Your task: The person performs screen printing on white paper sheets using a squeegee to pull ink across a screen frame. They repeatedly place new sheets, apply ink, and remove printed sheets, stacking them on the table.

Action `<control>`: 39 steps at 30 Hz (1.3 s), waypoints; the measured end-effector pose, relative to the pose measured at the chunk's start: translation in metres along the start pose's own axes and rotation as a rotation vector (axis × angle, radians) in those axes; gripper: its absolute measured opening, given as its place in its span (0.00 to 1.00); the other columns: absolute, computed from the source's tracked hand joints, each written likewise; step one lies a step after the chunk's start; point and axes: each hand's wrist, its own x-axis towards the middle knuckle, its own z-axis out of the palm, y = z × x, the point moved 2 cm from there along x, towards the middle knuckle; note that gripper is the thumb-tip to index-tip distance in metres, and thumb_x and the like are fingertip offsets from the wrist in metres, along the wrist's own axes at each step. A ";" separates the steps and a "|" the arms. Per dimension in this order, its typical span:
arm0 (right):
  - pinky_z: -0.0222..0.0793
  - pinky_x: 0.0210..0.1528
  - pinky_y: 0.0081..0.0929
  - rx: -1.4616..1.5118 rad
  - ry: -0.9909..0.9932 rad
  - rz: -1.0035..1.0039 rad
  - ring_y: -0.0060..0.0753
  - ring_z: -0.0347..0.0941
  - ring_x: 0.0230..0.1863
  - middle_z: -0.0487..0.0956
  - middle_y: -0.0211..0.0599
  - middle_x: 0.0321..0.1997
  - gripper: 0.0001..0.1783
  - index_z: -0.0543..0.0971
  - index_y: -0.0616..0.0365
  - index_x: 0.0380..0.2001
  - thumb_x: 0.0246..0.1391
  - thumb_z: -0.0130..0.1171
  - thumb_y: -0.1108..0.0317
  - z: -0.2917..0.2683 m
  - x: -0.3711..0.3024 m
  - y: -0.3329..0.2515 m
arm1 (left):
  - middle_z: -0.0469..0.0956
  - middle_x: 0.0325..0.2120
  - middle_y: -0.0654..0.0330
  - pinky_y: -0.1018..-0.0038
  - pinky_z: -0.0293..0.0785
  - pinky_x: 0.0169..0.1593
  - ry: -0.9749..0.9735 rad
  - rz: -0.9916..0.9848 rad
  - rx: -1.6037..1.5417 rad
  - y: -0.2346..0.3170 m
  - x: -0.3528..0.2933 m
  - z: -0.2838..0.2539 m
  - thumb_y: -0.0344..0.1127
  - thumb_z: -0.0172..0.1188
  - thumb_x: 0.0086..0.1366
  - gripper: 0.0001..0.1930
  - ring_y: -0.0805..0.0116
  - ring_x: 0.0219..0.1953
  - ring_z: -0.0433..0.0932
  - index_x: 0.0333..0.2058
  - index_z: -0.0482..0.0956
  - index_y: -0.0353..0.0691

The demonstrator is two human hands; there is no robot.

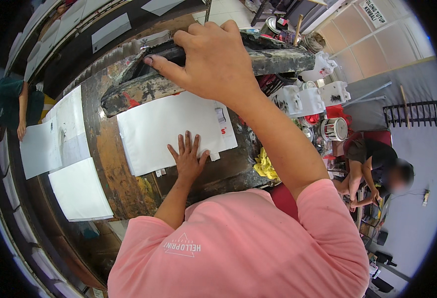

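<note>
My right hand [211, 62] is raised at the far side of the table, its fingers hooked over an ink-stained wooden screen-printing frame [139, 94]. The frame is tilted up off the table, so mostly its near bar shows. Below it lies a white sheet of paper [151, 124] with a small dark and red print near its right edge. My left hand [188, 159] rests flat on the sheet's near part, fingers spread. Small white tabs [215, 156] touch the paper's near edge.
The worktable [119, 169] is stained with ink. White sheets [79, 188] lie to the left, where another person's hand [22, 130] touches one. A yellow crumpled cloth [264, 165], paint cans [333, 129] and white plastic containers [310, 99] crowd the right. Another person [377, 159] sits farther right.
</note>
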 end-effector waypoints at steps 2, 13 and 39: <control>0.63 0.55 0.49 -0.003 0.020 -0.003 0.44 0.81 0.44 0.86 0.45 0.36 0.36 0.91 0.56 0.39 0.61 0.59 0.30 0.001 0.000 0.000 | 0.51 0.81 0.50 0.24 0.20 0.74 -0.004 0.003 0.003 0.000 0.000 -0.002 0.67 0.48 0.76 0.39 0.44 0.83 0.41 0.77 0.63 0.53; 0.65 0.52 0.50 -0.085 0.018 -0.019 0.47 0.83 0.41 0.86 0.45 0.36 0.38 0.89 0.57 0.35 0.62 0.58 0.29 0.003 -0.012 -0.008 | 0.51 0.81 0.53 0.22 0.25 0.74 0.094 0.042 -0.032 -0.006 -0.009 0.008 0.70 0.47 0.75 0.40 0.44 0.83 0.43 0.77 0.63 0.55; 0.64 0.49 0.43 -0.113 0.026 -0.079 0.46 0.80 0.42 0.84 0.39 0.36 0.28 0.88 0.57 0.38 0.64 0.64 0.40 0.011 -0.050 -0.017 | 0.54 0.80 0.54 0.20 0.30 0.74 0.160 0.062 -0.065 -0.011 -0.013 0.010 0.70 0.49 0.73 0.39 0.44 0.82 0.46 0.76 0.66 0.55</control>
